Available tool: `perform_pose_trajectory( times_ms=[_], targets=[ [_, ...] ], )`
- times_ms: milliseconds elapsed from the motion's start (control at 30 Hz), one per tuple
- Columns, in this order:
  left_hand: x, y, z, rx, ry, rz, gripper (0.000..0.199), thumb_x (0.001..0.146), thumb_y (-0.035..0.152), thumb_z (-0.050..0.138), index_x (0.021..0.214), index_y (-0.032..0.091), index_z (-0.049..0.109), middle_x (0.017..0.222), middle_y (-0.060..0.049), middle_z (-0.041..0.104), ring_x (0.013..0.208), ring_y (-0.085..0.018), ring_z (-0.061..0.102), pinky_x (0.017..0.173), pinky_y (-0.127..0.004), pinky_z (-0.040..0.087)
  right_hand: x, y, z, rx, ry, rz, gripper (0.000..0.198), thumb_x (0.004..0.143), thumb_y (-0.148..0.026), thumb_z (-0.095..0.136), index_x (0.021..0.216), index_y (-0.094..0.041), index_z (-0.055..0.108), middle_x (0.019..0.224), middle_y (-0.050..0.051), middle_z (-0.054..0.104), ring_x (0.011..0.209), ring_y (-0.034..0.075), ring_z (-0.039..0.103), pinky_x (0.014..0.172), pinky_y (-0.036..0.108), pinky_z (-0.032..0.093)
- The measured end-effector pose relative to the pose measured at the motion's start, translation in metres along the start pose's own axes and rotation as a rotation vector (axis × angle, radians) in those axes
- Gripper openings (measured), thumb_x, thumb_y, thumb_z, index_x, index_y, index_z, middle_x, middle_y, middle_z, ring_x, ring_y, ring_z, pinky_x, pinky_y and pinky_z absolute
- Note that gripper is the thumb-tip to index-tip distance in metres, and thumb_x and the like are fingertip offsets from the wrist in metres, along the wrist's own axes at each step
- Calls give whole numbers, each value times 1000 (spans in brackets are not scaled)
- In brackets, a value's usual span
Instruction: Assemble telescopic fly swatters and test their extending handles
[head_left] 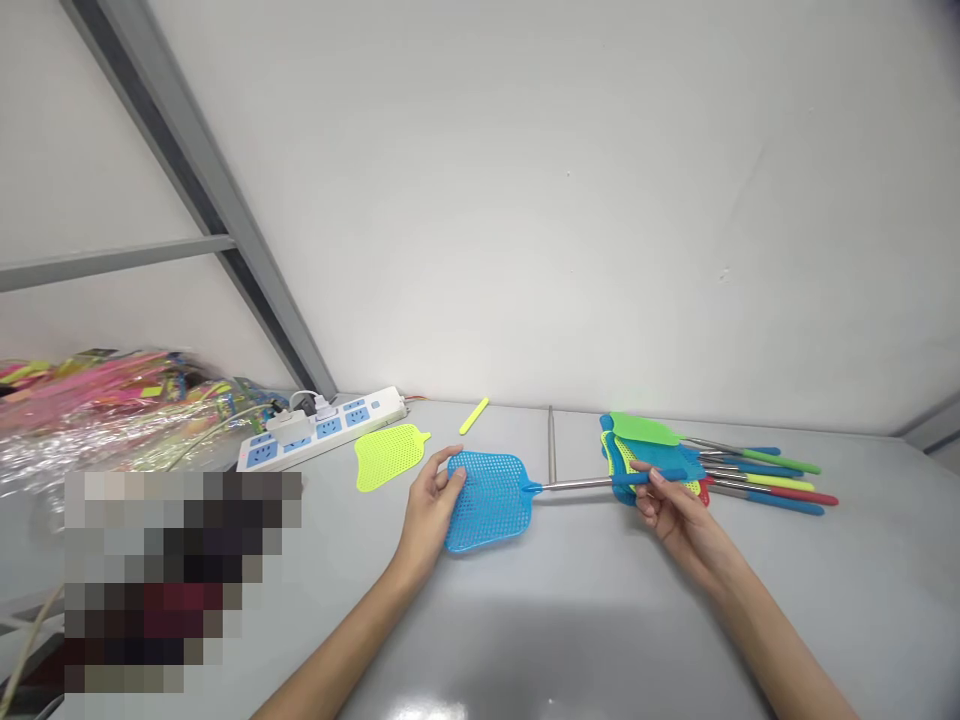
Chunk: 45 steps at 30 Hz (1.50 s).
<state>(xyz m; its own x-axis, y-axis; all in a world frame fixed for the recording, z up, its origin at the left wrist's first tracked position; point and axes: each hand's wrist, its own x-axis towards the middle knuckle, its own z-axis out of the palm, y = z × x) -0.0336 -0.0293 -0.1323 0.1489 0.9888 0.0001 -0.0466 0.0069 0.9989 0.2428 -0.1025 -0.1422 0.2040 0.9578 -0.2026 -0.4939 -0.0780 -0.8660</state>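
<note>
A blue fly swatter [491, 505] with a metal rod and blue handle lies level across both my hands. My left hand [437, 500] pinches the left edge of its mesh head, thumb on top. Around the blue handle at the other end, the fingers of my right hand [671, 505] are closed. Just behind my right hand is a pile of swatters [645, 430] in green, blue, yellow and red, their handles pointing right. Left of my left hand lies a loose yellow swatter head [390, 457]. A yellow handle sleeve [474, 415] and a bare metal rod [552, 445] rest near the wall.
A white power strip [330, 430] with plugs and cables stands at the back left. Shiny plastic-wrapped bundles [135, 420] are heaped at the far left. A pixelated patch hides the lower left. A wall [562, 250] closes off the back of the grey table [570, 640].
</note>
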Motion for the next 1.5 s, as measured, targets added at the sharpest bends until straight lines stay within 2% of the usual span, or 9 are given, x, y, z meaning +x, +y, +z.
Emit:
perform_pose_trajectory(
  times_ms=[233, 533, 633, 733, 833, 967, 1067, 1167, 1500],
  targets=[
    [3, -8, 0, 84, 81, 77, 48, 75, 36, 49, 118, 24, 33, 84, -1, 52, 74, -14, 55, 65, -26, 44, 1, 4, 2, -32, 9, -21, 21, 70, -33, 61, 85, -19, 64, 69, 1, 58, 57, 9, 48, 51, 18, 44],
    [5, -14, -4, 335, 104, 160, 43, 74, 39, 48, 113, 21, 43, 106, -7, 50, 56, -9, 52, 53, -23, 44, 1, 5, 0, -30, 35, -75, 22, 71, -35, 60, 87, -20, 63, 69, 1, 61, 65, 11, 55, 58, 18, 47],
    [5, -11, -3, 467, 101, 241, 40, 77, 37, 44, 113, 22, 43, 110, -7, 48, 71, -13, 55, 60, -25, 46, 2, 5, 1, 11, 57, -98, 19, 71, -32, 60, 86, -19, 63, 68, 1, 62, 65, 10, 56, 61, 17, 48],
    [8, -6, -8, 644, 101, 339, 34, 79, 33, 41, 112, 24, 46, 116, -5, 45, 98, -18, 49, 81, -32, 41, 5, -1, -5, 66, 124, -143, 17, 71, -28, 61, 84, -17, 63, 66, 1, 63, 61, 9, 56, 60, 17, 49],
    [16, -5, -23, 831, 131, 375, 37, 79, 32, 40, 115, 24, 44, 122, -6, 39, 116, -20, 33, 97, -36, 25, 11, -16, -26, 129, 275, -230, 14, 67, -25, 64, 77, -15, 63, 64, 1, 61, 57, 9, 56, 56, 16, 50],
    [31, -14, -47, 1044, 237, 291, 43, 78, 35, 40, 117, 17, 42, 127, -14, 32, 121, -29, 22, 96, -47, 18, 13, -37, -75, 194, 451, -342, 9, 71, -22, 59, 64, -17, 58, 58, -1, 57, 51, 6, 54, 49, 11, 48],
    [36, -21, -55, 1159, 274, 208, 46, 78, 38, 38, 117, 15, 41, 125, -18, 33, 118, -35, 25, 91, -54, 19, 8, -48, -111, 222, 576, -356, 17, 74, -12, 55, 58, -18, 56, 56, 1, 54, 50, 6, 56, 52, 11, 49],
    [33, -23, -51, 1235, 227, 187, 44, 78, 39, 36, 115, 16, 43, 118, -17, 41, 112, -33, 34, 88, -51, 23, 2, -54, -136, 226, 672, -298, 20, 75, -5, 51, 59, -15, 58, 57, 5, 54, 45, 7, 56, 47, 13, 49],
    [18, -19, -29, 1282, 60, 293, 35, 80, 33, 34, 109, 19, 47, 100, -10, 48, 94, -25, 46, 77, -40, 34, -2, -55, -159, 276, 805, -165, 31, 77, 4, 39, 59, -17, 54, 59, 7, 57, 52, 11, 61, 54, 18, 51]
  ],
)
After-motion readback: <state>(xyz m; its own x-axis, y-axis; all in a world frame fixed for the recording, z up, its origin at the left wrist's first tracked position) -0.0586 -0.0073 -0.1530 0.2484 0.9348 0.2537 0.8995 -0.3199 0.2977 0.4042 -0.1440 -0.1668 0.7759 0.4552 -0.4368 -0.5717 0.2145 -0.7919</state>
